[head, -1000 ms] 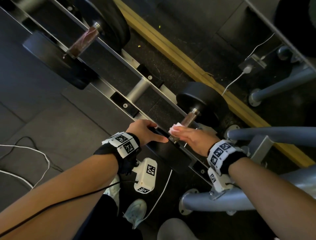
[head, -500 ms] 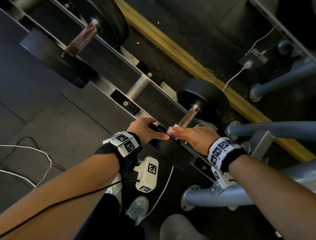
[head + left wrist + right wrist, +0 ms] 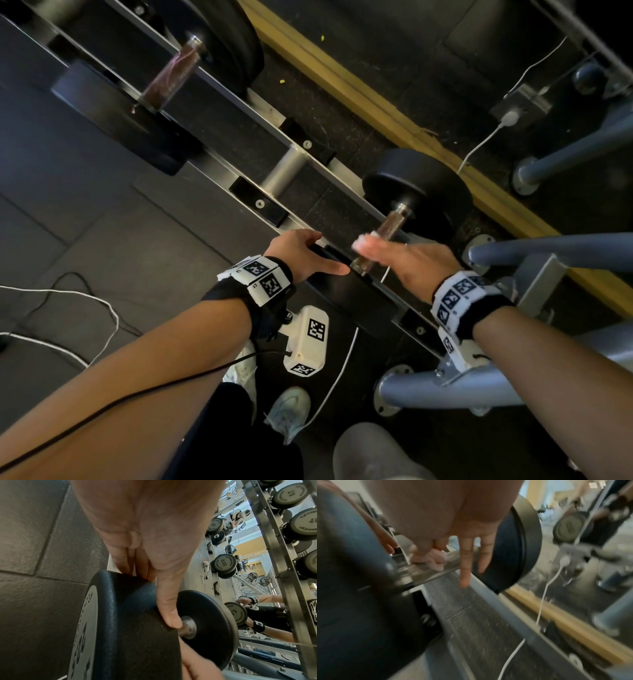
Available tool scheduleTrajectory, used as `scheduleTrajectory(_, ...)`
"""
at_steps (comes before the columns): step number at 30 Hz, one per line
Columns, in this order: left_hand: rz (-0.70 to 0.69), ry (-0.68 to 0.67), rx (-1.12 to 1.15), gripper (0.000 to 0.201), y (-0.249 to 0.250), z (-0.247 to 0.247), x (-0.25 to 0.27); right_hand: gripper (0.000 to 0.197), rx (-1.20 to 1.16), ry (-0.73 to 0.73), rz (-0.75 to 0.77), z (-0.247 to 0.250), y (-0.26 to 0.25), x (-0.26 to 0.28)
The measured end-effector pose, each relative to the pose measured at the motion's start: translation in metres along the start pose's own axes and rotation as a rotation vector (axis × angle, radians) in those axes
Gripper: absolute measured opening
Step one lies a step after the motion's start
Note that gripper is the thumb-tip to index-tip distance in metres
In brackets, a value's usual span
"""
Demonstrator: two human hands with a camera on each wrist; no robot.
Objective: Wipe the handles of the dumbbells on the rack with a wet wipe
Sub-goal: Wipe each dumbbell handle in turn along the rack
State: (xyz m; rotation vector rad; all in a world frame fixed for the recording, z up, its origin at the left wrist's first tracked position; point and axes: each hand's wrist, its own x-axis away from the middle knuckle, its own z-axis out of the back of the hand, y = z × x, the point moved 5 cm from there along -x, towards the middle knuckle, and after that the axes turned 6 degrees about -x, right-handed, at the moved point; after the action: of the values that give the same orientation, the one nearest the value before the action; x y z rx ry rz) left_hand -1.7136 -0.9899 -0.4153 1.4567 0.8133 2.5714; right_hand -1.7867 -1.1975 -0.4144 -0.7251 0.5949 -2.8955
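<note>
Mid-wipe on the near dumbbell: my right hand [image 3: 411, 263] pinches the wipe [image 3: 429, 558] onto the handle [image 3: 390, 224], other fingers loose, at about 4 o'clock in head view. My left hand [image 3: 301, 253] grips the near head [image 3: 130, 615] to steady it. Next move I reckon: rub along toward the far head. Count: two dumbbells on this rail, second [image 3: 168, 78] at 11 o'clock, one wipe.

Left hand [image 3: 301, 255] fingers curled, gripping; right hand [image 3: 411, 263] pinching, two fingers [image 3: 465, 566] extended.
</note>
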Motion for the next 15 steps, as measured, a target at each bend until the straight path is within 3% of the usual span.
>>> scheduleTrajectory(3,-0.002,-0.002,-0.002,0.093,-0.001,0.0,0.0,0.07,0.029,0.162,-0.214,0.018,0.016,-0.012)
scheduleTrajectory(5,-0.001,-0.002,0.001,0.093,-0.002,0.0,0.0,0.063,0.046,0.124,-0.241,0.01,0.015,-0.009)
scheduleTrajectory(8,-0.004,0.002,-0.005,0.092,-0.002,-0.001,-0.001,0.04,0.071,-0.045,-0.167,-0.015,-0.001,0.01)
scheduleTrajectory(10,-0.007,0.006,-0.005,0.092,-0.001,-0.001,-0.001,0.055,0.041,-0.076,0.089,-0.022,-0.017,0.02)
scheduleTrajectory(11,-0.008,0.007,-0.001,0.091,-0.001,-0.001,-0.001,0.064,0.042,-0.091,0.136,-0.019,-0.019,0.02)
scheduleTrajectory(12,-0.008,0.006,0.002,0.092,-0.001,-0.001,-0.001,0.061,0.034,-0.1,0.13,-0.014,-0.014,0.018)
scheduleTrajectory(15,-0.012,-0.006,-0.008,0.091,-0.001,-0.001,-0.001,0.045,-0.06,-0.011,-0.1,0.001,0.008,0.001)
